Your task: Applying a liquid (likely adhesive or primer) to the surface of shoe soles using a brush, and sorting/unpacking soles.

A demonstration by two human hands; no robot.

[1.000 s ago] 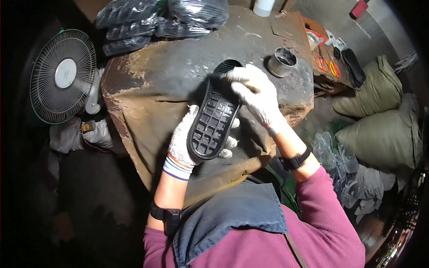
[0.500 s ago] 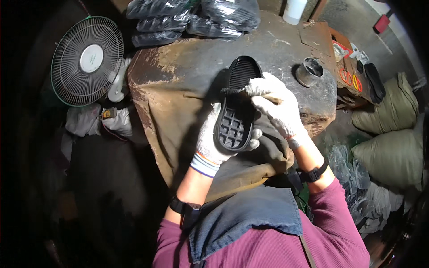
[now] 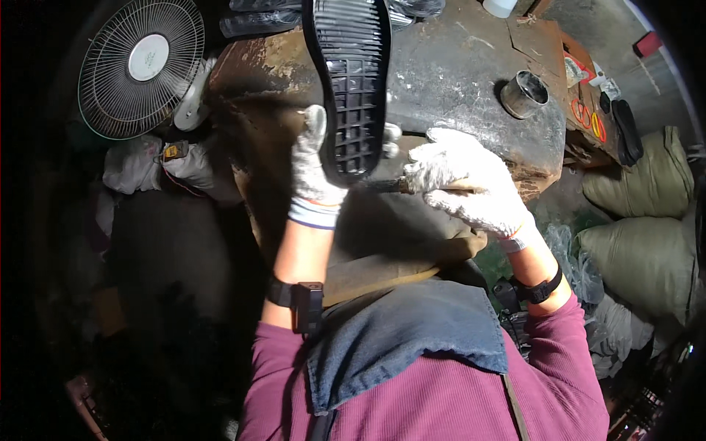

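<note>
A black shoe sole (image 3: 351,110), ridged at the toe and gridded toward the heel, is held up and tilted in front of me. My left hand (image 3: 316,162), in a white knit glove, grips it round the heel end, thumb on the left edge and fingertips showing at the right. My gloved right hand (image 3: 471,180) is closed on a small brush (image 3: 384,186); its dark bristles point left, just below the heel. Whether the bristles touch the sole I cannot tell. The brush handle is hidden in the glove.
A metal cup (image 3: 524,95) with dark residue stands on the worn table (image 3: 456,81) at the right. Behind the sole lie plastic-wrapped packs (image 3: 257,23). A fan (image 3: 147,59) is at far left; scissors (image 3: 588,117) lie on a side shelf, with stuffed sacks (image 3: 640,250) below.
The sole has been raised and brought closer to view, its toe now beyond the top edge. The brush has moved from the sole's middle down to below its heel.
</note>
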